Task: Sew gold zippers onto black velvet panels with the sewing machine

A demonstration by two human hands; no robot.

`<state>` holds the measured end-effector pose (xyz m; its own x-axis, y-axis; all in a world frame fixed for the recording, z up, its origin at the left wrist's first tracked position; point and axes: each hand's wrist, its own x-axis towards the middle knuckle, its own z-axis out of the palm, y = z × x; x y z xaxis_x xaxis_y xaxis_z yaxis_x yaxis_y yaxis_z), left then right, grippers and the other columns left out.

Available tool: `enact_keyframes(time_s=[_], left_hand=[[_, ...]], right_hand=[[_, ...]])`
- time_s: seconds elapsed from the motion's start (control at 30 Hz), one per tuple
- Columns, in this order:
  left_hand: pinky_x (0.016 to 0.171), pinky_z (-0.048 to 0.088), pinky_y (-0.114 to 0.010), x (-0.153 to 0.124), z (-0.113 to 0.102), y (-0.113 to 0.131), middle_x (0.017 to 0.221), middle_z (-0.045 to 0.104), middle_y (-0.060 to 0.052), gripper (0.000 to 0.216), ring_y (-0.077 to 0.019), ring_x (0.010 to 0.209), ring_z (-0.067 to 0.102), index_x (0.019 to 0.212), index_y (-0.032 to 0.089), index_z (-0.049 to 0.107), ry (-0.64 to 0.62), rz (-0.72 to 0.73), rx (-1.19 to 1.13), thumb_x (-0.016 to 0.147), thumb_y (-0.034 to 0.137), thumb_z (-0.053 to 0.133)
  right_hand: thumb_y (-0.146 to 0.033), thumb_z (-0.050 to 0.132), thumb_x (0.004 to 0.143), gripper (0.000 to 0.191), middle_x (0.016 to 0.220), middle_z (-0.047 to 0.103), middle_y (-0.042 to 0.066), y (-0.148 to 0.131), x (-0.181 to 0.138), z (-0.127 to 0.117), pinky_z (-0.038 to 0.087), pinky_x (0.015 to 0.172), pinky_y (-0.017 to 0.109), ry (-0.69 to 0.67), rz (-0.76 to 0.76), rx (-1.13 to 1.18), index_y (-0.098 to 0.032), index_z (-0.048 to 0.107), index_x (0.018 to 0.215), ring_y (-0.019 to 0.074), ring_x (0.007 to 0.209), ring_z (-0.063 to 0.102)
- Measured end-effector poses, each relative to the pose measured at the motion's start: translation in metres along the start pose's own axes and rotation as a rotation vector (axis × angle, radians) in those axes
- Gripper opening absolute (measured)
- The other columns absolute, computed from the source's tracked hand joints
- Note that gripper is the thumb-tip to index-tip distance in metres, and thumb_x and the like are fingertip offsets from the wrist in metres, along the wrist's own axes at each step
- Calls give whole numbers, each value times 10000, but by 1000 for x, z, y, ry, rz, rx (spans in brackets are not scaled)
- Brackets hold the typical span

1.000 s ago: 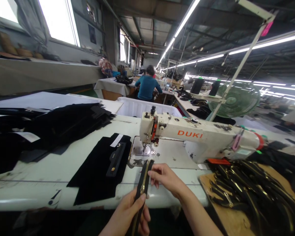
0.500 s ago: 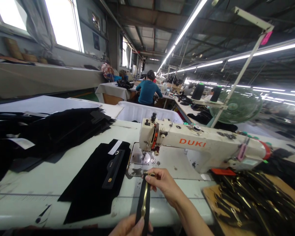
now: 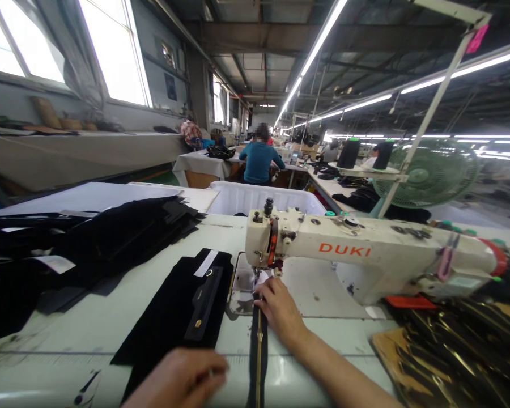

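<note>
A black zipper tape with gold teeth (image 3: 260, 340) runs from the sewing machine's needle area down over the table's front edge. My right hand (image 3: 280, 311) has its fingers closed on the upper end of this zipper, right by the presser foot of the white sewing machine (image 3: 297, 238). Off to the left of the tape, my left hand (image 3: 187, 374) is in the air above the table front, slightly blurred. Its fingers are loosely curled, with a gap to the thumb and nothing seen in them. Beside it lies a black fabric panel (image 3: 170, 317) bearing a dark strip (image 3: 204, 300) and a white label (image 3: 206, 263).
Black fabric pieces (image 3: 123, 243) are heaped at the left. More zippers (image 3: 446, 351) lie on a brown board (image 3: 385, 351) at the right. A white plastic bin (image 3: 272, 195) stands behind the machine, a green fan (image 3: 425, 173) to its right. A person in teal (image 3: 257, 161) sits farther back.
My left hand has let go of the zipper's lower part and moved left. My right hand has carried the zipper's upper end forward to the needle area. The view has shifted slightly.
</note>
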<state>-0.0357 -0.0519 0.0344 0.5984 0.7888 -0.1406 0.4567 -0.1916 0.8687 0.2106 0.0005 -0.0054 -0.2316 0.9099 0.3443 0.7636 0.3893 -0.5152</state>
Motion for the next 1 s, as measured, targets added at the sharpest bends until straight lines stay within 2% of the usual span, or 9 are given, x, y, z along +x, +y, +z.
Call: enact_keyframes(time_s=[0.07, 0.1, 0.2, 0.3, 0.43, 0.57, 0.67, 0.77, 1.0], left_hand=[[963, 471, -353, 32, -46, -4, 1124, 721, -41, 313, -257, 1046, 655, 1106, 281, 702, 238, 131, 421, 964, 438, 471], [1021, 429, -394, 53, -66, -8, 1184, 694, -66, 313, -273, 1117, 618, 1132, 253, 682, 262, 162, 468, 956, 412, 478], [1120, 302, -491, 116, -110, -22, 1379, 574, -121, 445, -320, 1302, 471, 1260, 204, 608, 238, 218, 518, 871, 419, 597], [1048, 371, -507, 153, -122, -36, 1257, 633, -115, 479, -306, 1200, 538, 1219, 185, 627, 151, 251, 516, 817, 439, 688], [938, 450, -436, 153, -106, -41, 954, 690, -68, 263, -258, 981, 613, 934, 175, 701, 115, 246, 433, 883, 423, 631], [836, 525, -336, 140, -72, -31, 901, 712, -39, 294, -236, 884, 663, 948, 187, 702, 132, 238, 310, 932, 439, 551], [977, 498, -407, 131, -42, -26, 1132, 676, -82, 337, -274, 1074, 633, 1161, 181, 663, 241, 234, 295, 912, 397, 590], [1151, 317, -538, 111, -14, -29, 1446, 486, -117, 502, -328, 1380, 399, 1372, 235, 537, 361, 242, 347, 891, 340, 637], [1145, 243, -601, 60, 15, -25, 1576, 345, -75, 704, -319, 1426, 351, 1568, 323, 159, 225, 428, 728, 980, 368, 544]], right_hand=[[-111, 638, 899, 102, 983, 628, 65, 1, 0, -1, 506, 878, 389, -53, -76, -41, -200, 686, 912, 252, 978, 579], [-124, 628, 911, 96, 958, 635, 62, 2, -1, -2, 517, 857, 376, -69, -101, -61, -193, 686, 878, 247, 960, 587], [-125, 626, 913, 97, 990, 644, 70, 2, -7, -11, 536, 838, 351, -105, -160, -111, -175, 693, 962, 239, 964, 592], [-153, 605, 935, 266, 1111, 629, 64, 1, -17, -22, 517, 918, 330, -139, -204, -137, -192, 633, 1197, 222, 1049, 563], [-259, 569, 975, 370, 1218, 599, 51, -1, -25, -30, 459, 1018, 359, -161, -209, -164, -218, 536, 1341, 228, 1143, 505], [-256, 578, 965, 377, 1244, 590, 48, -3, -25, -29, 440, 1024, 399, -155, -211, -199, -213, 524, 1336, 238, 1147, 491], [-197, 589, 939, 310, 1252, 585, 50, -5, -25, -27, 426, 1044, 401, -142, -216, -192, -194, 571, 1249, 243, 1163, 483], [-156, 599, 917, 259, 1220, 602, 50, -4, -25, -24, 434, 1050, 389, -122, -223, -187, -181, 603, 1175, 244, 1153, 497], [-203, 652, 917, 370, 1203, 661, 77, 0, -29, -9, 459, 1070, 394, 13, -293, -299, -131, 585, 1273, 250, 1149, 573]])
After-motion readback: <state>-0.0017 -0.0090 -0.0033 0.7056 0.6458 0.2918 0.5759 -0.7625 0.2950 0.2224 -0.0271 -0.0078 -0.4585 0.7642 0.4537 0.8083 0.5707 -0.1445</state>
